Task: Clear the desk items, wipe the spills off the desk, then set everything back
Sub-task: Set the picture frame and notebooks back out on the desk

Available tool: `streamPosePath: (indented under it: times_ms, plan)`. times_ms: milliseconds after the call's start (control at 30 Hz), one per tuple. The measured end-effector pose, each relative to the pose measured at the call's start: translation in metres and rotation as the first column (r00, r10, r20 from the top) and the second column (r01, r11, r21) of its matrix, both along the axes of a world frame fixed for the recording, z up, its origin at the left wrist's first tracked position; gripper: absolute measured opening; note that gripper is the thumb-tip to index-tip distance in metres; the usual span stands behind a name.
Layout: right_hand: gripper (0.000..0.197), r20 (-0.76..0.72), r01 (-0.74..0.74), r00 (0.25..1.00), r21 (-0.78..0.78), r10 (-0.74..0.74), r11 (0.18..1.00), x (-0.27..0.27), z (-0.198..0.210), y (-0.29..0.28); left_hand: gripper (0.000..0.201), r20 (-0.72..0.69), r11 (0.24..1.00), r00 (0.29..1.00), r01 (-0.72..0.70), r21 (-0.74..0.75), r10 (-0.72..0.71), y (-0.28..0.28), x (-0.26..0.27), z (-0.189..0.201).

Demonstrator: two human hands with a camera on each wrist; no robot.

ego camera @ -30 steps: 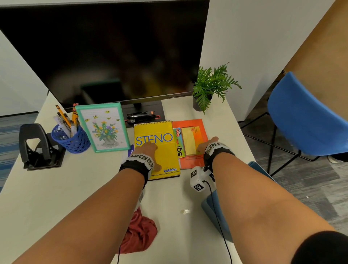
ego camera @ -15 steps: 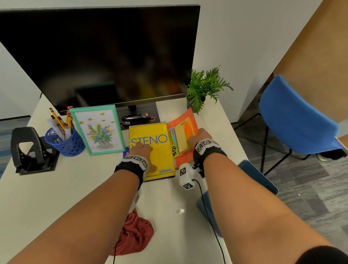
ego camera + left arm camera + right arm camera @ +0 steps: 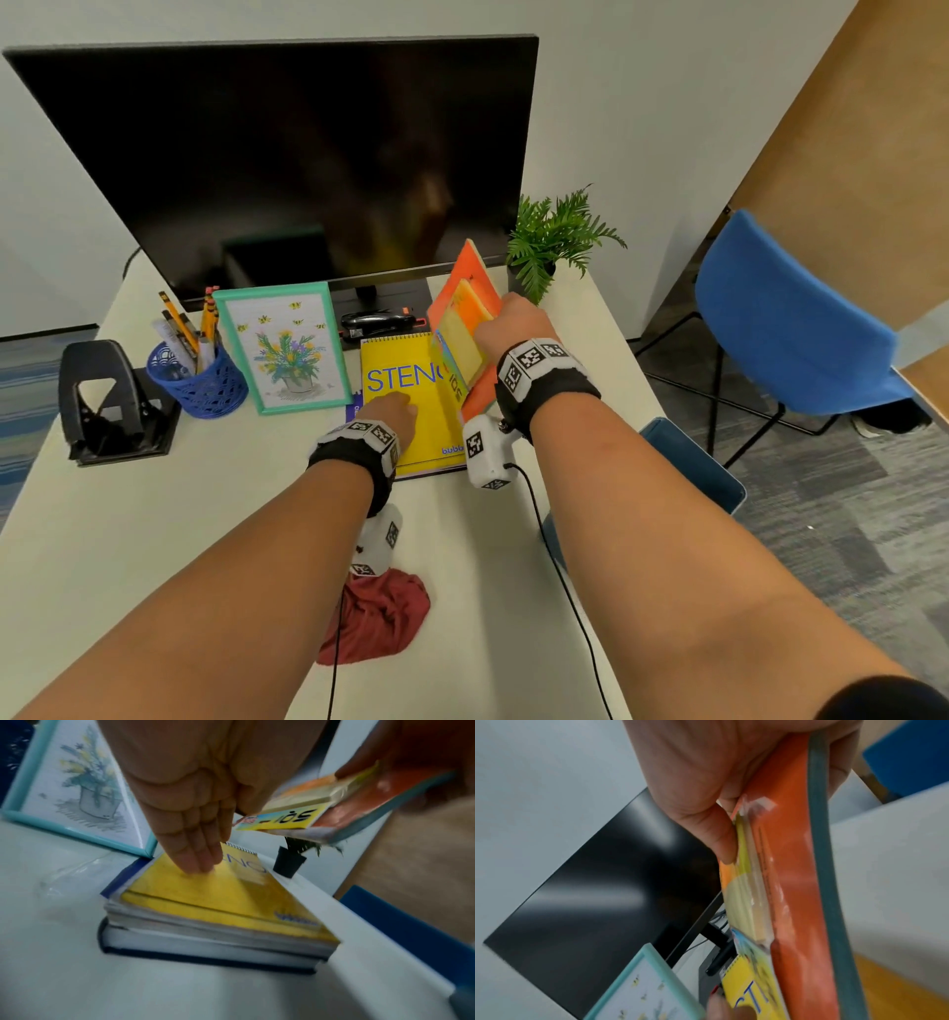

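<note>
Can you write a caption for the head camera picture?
Right hand tilts up an orange folder while left hand rests on a yellow spiral steno pad.

Yellow notepad (image 3: pixel 411 406) — "STEN", "bubb" partly visible; sticky-note pack (image 3: pixel 282 818) — "50".

Both arms are reaching forward. The left hand (image 3: pixel 393 411) is pressing down flat with straight fingers. The right hand (image 3: pixel 511 321) is pinching, thumb curled.
</note>
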State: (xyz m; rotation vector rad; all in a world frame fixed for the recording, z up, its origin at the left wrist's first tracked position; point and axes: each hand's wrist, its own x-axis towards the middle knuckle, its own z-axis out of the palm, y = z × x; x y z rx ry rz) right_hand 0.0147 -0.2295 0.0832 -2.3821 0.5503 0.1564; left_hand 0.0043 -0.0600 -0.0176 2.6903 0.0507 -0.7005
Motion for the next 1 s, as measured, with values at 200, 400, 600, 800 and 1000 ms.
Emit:
streamPosePath:
  times_ms: [200, 400, 600, 800, 1000]
  plan:
    - [0.027, -0.169, -0.004, 0.985, 0.227, 0.043, 0.974, 0.0, -0.037, 0.021, 0.046, -0.109, 0.911, 0.96, -0.279, -0.303, 0.258, 0.011, 0.004, -0.004]
    - [0.011, -0.298, -0.074, 0.947, 0.158, 0.119, 0.985, -0.014, -0.083, 0.038, 0.05, -0.029, 0.982, 0.985, -0.174, -0.072, 0.172, 0.029, -0.005, -0.002]
    - [0.03, -0.401, -0.129, 0.908, 0.012, 0.123, 0.992, -0.015, -0.1, 0.04, 0.052, 0.01, 0.984, 0.984, -0.178, -0.03, 0.178, 0.033, -0.002, -0.007]
    - [0.071, -0.406, -0.14, 0.904, 0.02, 0.136, 0.99, -0.019, -0.108, 0.036, 0.055, -0.046, 0.986, 0.985, -0.162, 0.027, 0.164, 0.039, -0.003, -0.013]
    - [0.068, -0.339, -0.196, 0.917, 0.071, 0.209, 0.978, -0.022, -0.113, 0.04, 0.053, -0.004, 0.99, 0.991, -0.133, 0.042, 0.134, 0.039, -0.002, -0.015]
